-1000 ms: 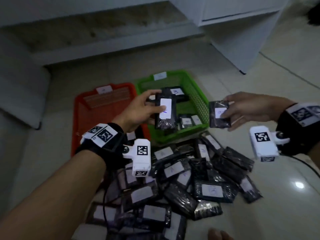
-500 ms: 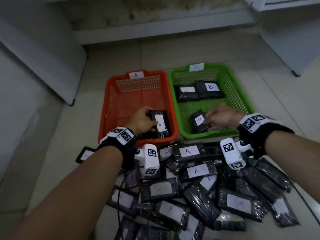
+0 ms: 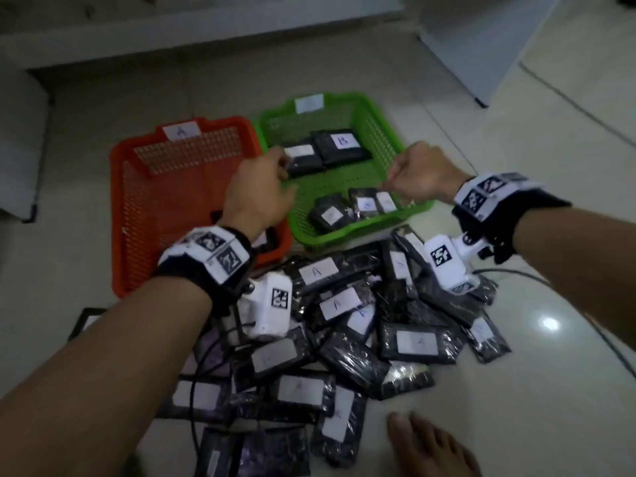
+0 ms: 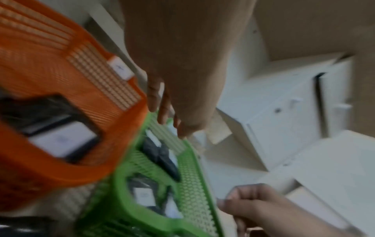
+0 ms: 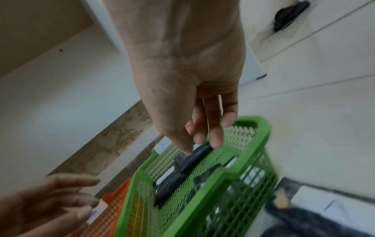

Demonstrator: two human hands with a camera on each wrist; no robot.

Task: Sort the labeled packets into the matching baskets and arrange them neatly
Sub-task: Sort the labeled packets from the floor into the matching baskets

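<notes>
The orange basket (image 3: 137, 187) carries an A tag; the green basket (image 3: 389, 132) stands to its right. My left hand (image 3: 287, 175) hovers over their shared rim, fingers loose and empty, reaching towards two black packets (image 3: 340, 148) at the green basket's far end. One A packet (image 4: 61, 137) lies at the orange basket's near end, mostly hidden by my wrist in the head view. My right hand (image 3: 392, 182) hangs above the green basket's right rim with loosely bent fingers (image 5: 215, 141) holding nothing. Three packets (image 3: 364, 203) lie at the green basket's near end. A heap of labeled packets (image 3: 344, 321) covers the floor in front.
A bare foot (image 3: 430, 442) rests on the tiles at the bottom. A black cable (image 3: 516, 273) runs off to the right. A lone packet (image 3: 82, 321) lies left of the heap. A white cabinet (image 3: 481, 46) stands at the back right, a raised ledge (image 3: 206, 32) behind the baskets.
Both hands have let go of the packets they were setting down and risen. The left hand has shifted from the orange basket towards the green one.
</notes>
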